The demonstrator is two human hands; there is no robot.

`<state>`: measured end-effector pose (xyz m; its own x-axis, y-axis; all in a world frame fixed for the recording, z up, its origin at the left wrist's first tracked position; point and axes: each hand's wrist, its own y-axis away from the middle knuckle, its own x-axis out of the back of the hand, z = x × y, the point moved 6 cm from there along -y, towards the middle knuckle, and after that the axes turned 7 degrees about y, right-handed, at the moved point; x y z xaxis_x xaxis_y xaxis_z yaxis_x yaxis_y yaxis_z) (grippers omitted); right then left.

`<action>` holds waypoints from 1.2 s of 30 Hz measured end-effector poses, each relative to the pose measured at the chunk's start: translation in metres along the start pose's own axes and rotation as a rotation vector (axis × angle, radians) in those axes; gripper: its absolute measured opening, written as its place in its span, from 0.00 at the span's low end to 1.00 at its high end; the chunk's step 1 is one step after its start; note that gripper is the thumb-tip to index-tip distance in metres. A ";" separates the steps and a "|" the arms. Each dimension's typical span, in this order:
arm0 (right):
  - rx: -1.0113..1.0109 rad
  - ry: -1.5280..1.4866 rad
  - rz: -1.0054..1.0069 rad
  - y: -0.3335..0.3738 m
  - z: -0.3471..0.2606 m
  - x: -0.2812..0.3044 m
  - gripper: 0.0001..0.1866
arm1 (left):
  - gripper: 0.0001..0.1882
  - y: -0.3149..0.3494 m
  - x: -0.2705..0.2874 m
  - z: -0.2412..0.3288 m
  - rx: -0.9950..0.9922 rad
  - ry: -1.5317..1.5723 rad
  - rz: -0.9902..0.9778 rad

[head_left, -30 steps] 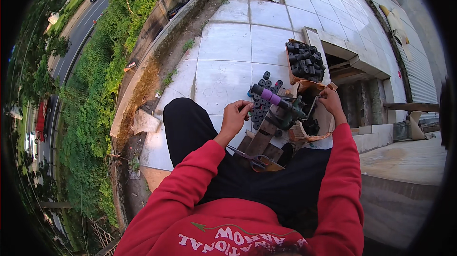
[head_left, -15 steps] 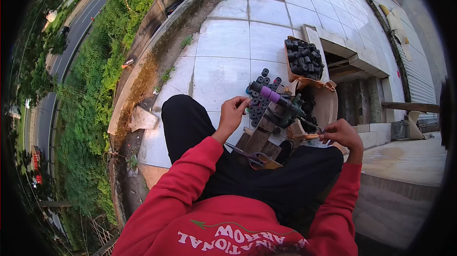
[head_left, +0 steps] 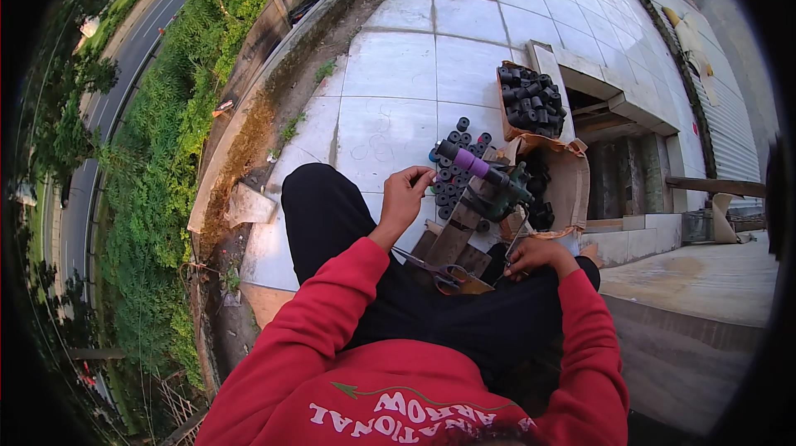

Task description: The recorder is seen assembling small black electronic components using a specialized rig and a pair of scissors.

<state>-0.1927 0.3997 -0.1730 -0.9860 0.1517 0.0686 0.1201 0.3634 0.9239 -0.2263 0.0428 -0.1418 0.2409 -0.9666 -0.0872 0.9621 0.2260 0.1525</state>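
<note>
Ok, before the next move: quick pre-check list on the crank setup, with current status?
1. Right hand on the crank: ok, fingers closed at its outer end.
2. Left hand clear of the purple roll: ok, a gap shows between them.
3. What the left hand pinches, if anything: cannot tell, too small.
4. Scissors put away: not ok, lying loose near the lap, to the left of the right hand.
5. Green crank mechanism firmly fixed: cannot tell, its fastening doesn't show.
6. Open cardboard box well away from the mechanism: not ok, it sits right beside it.
</note>
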 end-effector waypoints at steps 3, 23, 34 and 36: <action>-0.037 0.210 0.039 -0.011 -0.004 0.010 0.17 | 0.11 0.002 0.002 0.005 -0.008 -0.033 0.045; 0.035 0.226 1.007 -0.075 0.088 0.180 0.14 | 0.12 0.001 0.006 0.001 0.019 -0.045 0.032; 0.087 0.303 1.267 0.077 0.008 0.212 0.13 | 0.13 -0.001 0.004 0.006 -0.052 0.053 0.074; 0.138 0.265 1.294 0.088 0.006 0.207 0.12 | 0.12 -0.004 0.004 0.003 -0.034 0.070 0.083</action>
<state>-0.3857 0.4689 -0.0801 -0.1429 0.2802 0.9493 0.9783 0.1857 0.0924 -0.2295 0.0375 -0.1397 0.3267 -0.9341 -0.1441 0.9421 0.3097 0.1284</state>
